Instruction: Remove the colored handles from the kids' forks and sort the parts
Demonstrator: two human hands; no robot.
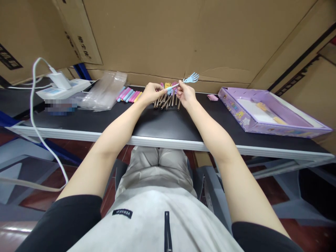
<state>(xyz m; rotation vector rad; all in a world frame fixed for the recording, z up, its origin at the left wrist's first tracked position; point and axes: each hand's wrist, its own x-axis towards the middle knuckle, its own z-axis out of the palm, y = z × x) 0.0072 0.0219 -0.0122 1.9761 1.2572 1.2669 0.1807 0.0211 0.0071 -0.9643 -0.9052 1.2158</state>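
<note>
My left hand (150,92) and my right hand (186,93) are both closed on a small blue hand-shaped scratcher (191,78), held just above the black table (162,122). The left fingers pinch the white shaft's near end, the right fingers grip it closer to the blue head, which points up and right. Under my hands lies a bundle of several similar sticks (168,100) with brown handles and pink and yellow heads. To the left of them lie several pink, blue and yellow handle sleeves (129,95).
A purple printed box (265,112) stands open at the right of the table. Clear plastic bags (105,91) and a white device (63,87) with a cable lie at the left. Cardboard sheets (183,35) wall off the back. A small pink piece (212,97) lies near the box.
</note>
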